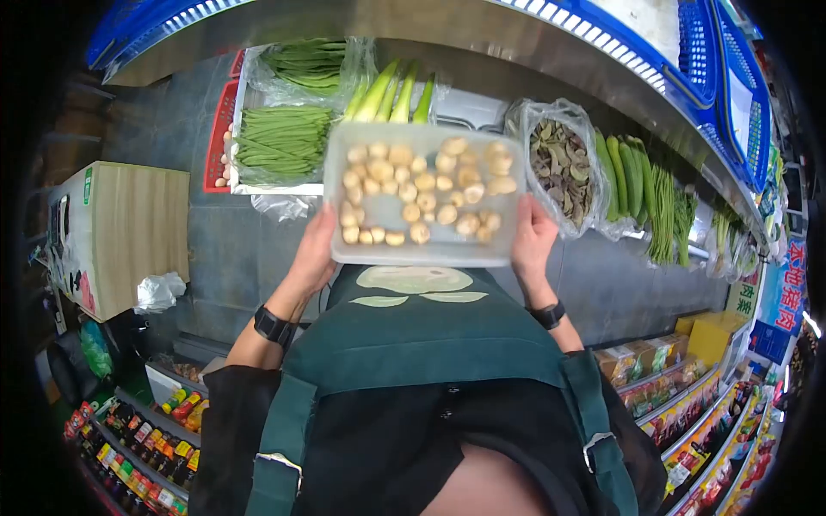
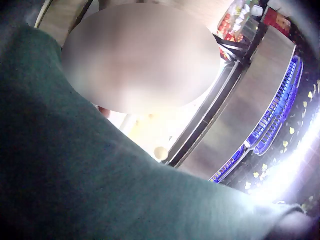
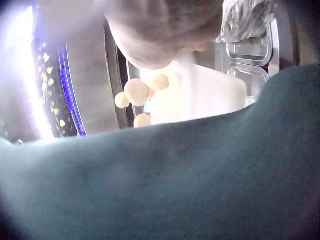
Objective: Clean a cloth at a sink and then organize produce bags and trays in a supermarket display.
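Note:
A translucent white plastic tub (image 1: 422,255) is held in front of the apron, in the middle of the head view. Many pale round mushrooms (image 1: 397,176) are spread over its bottom. The left hand (image 1: 317,245) grips the tub's left side near the front corner, and the right hand (image 1: 534,239) grips the opposite side. Part of each hand's fingers is hidden by the tub. In the right wrist view, the right hand (image 3: 165,32) is above several mushrooms (image 3: 136,91) and the tub's pale wall (image 3: 215,92). A blurred patch covers much of the left wrist view.
Beyond the tub runs a display with green beans (image 1: 284,142), green stalks (image 1: 396,95), a bag of dark dried slices (image 1: 561,163) and cucumbers (image 1: 626,176). Blue baskets (image 1: 697,56) stand on the shelf above. A wooden cabinet (image 1: 138,232) is at left; bottled goods (image 1: 146,447) fill shelves behind.

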Available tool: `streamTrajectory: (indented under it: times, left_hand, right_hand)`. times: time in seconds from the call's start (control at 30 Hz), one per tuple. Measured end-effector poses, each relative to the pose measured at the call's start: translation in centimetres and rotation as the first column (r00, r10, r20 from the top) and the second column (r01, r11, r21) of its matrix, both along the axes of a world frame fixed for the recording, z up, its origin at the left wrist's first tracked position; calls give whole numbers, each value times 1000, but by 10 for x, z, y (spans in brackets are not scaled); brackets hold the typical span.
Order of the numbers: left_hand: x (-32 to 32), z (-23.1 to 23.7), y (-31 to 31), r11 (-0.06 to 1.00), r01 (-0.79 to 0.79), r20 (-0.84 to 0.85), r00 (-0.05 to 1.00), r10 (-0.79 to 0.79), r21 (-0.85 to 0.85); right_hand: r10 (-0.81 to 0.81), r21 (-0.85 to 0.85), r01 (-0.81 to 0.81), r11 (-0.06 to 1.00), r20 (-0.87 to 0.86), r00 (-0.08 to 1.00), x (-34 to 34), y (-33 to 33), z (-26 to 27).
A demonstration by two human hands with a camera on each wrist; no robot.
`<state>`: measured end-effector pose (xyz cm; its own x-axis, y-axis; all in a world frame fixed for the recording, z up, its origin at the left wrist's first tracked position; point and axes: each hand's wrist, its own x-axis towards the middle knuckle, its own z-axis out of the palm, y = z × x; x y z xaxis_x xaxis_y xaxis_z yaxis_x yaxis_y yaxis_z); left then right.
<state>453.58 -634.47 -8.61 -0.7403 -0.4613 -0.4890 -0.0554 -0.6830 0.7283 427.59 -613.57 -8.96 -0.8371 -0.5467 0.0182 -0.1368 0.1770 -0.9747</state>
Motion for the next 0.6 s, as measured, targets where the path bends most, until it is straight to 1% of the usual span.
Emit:
streamTrajectory:
  times: [0.03,0.07,0.1,0.13,0.2,0.23,0.27,0.33,0.47,0.5,0.53,0.57,0.6]
  left_hand:
    - [0,-8,8,999,-42,14,999,42,23]
    - [2,-14,14,994,-89,25,996,90,-63]
    - [9,-18,8,984,-81,-6,997,81,-157]
    - [20,-19,12,972,-60,-15,998,58,-227]
    - [17,7,3,993,-39,-41,999,35,-108]
    - [12,9,0,994,-60,-51,997,55,-97]
    - [7,14,0,993,-64,-55,997,59,-103]
    - [1,23,1,992,-99,-87,992,92,-80]
    - [10,21,8,992,-84,-120,990,73,-92]
    - [17,15,13,963,-103,-170,983,61,-247]
    - [21,11,16,909,-129,-218,975,43,-396]
    - [17,12,11,958,-79,-127,991,45,-274]
    - [14,14,7,989,-35,-34,999,31,-143]
  right_hand:
    - [5,28,-2,1000,-115,993,-2,-1,2]
    - [11,48,0,999,-226,974,-3,-10,7]
    - [-75,-155,54,986,-133,988,9,-16,11]
    - [-86,-137,70,988,-113,990,15,-11,17]
    - [-26,-130,21,991,-37,999,12,-10,27]
    - [11,-154,-14,988,-20,1000,6,-18,30]
    - [15,-161,-18,987,-23,1000,5,-21,32]
    - [-30,-127,30,992,-4,1000,5,-24,35]
    - [1,-142,3,990,28,1000,7,-19,47]
    - [-32,-220,24,975,-32,999,13,-20,60]
    - [-67,-298,38,954,-89,994,16,-21,66]
    - [-82,-155,36,987,-306,948,12,-19,52]
    - [23,9,-24,1000,40,999,-4,-7,11]
